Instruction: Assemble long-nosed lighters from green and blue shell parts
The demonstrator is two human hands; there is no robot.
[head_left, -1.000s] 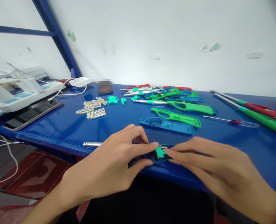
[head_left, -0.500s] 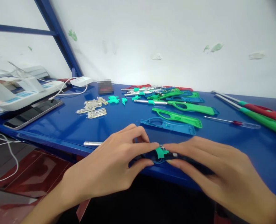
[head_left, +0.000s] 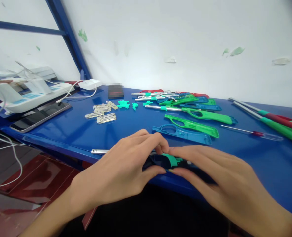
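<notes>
At the table's front edge, my left hand (head_left: 126,164) is closed, thumb and fingers pinching a half-built stick lighter (head_left: 158,160). Its dark casing is largely hidden by my fingers. Inside it sits a teal trigger piece (head_left: 174,160), and a silver tube (head_left: 99,151) sticks out to the left past my hand. My right hand (head_left: 225,184) grips the same lighter from the right, forefinger at the top of the trigger and thumb below. The two hands' fingertips nearly meet around the trigger. Just behind lies a blue casing half (head_left: 183,133).
Beyond are a green casing half (head_left: 192,125), a pile of lighter parts (head_left: 175,97), loose teal triggers (head_left: 123,104) and clear fuel tanks (head_left: 106,118). A screwdriver (head_left: 254,133) and two lighters (head_left: 279,123) lie right. A phone (head_left: 41,117) and power strip (head_left: 37,98) lie left.
My left forefinger has shifted off the trigger up to the casing's top edge, and my right forefinger has moved left over the trigger. The view has turned slightly left.
</notes>
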